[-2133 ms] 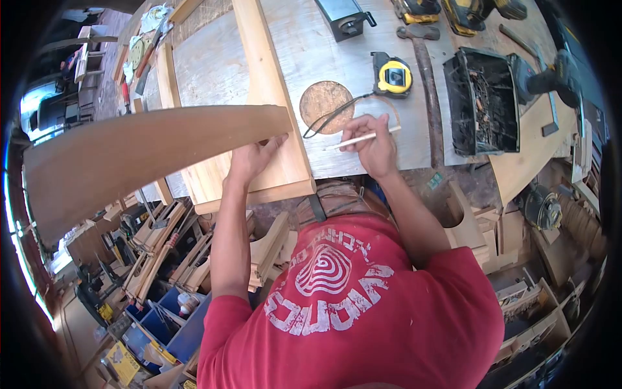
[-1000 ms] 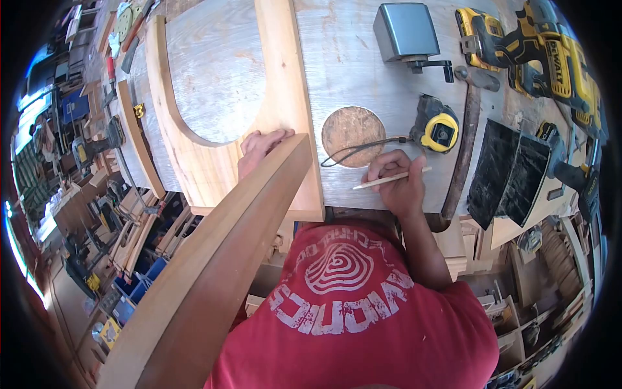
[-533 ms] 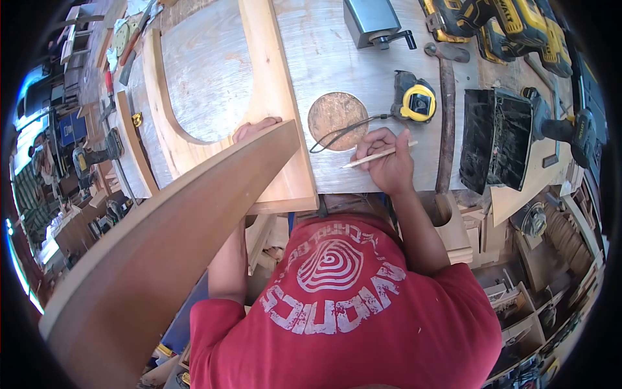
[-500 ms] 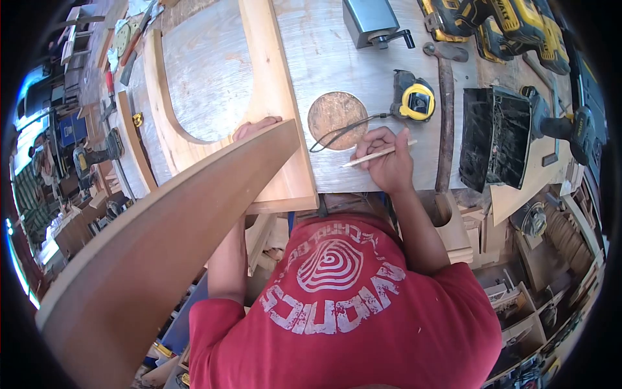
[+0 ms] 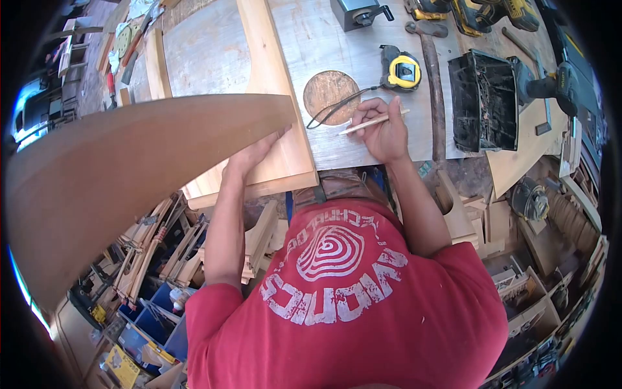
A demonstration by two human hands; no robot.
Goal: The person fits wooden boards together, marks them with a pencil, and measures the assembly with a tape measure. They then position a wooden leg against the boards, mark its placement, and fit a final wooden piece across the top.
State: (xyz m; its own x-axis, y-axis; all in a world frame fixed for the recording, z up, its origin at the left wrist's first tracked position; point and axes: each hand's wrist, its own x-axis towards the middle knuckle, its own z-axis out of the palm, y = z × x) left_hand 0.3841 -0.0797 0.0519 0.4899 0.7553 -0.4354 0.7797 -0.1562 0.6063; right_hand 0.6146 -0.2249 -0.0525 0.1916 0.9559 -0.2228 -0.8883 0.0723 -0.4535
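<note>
A long curved wooden board [image 5: 149,136] reaches from the left edge of the view to a light wooden frame [image 5: 278,84] lying on the bench. My left hand [image 5: 256,154] grips the board near its narrow end, low over the frame; its fingertips are partly hidden by the board. In my right hand [image 5: 385,129] is a pencil [image 5: 372,122], its tip pointing left above the metal bench top [image 5: 346,150]. Just beyond it lies the black cord of a yellow and black tape measure [image 5: 403,71], across a round brown inset [image 5: 330,97].
Right of the tape measure lies a hammer [image 5: 433,97], then a black bin [image 5: 483,100] and a cordless drill [image 5: 557,87]. A grey metal box with a crank [image 5: 356,14] and yellow power tools [image 5: 499,13] stand at the back. Blue crates [image 5: 155,321] are at lower left.
The board has swung, its near end moving up and left. My left hand shows more beneath it. My right hand still holds the pencil, and the bench things sit higher in view.
</note>
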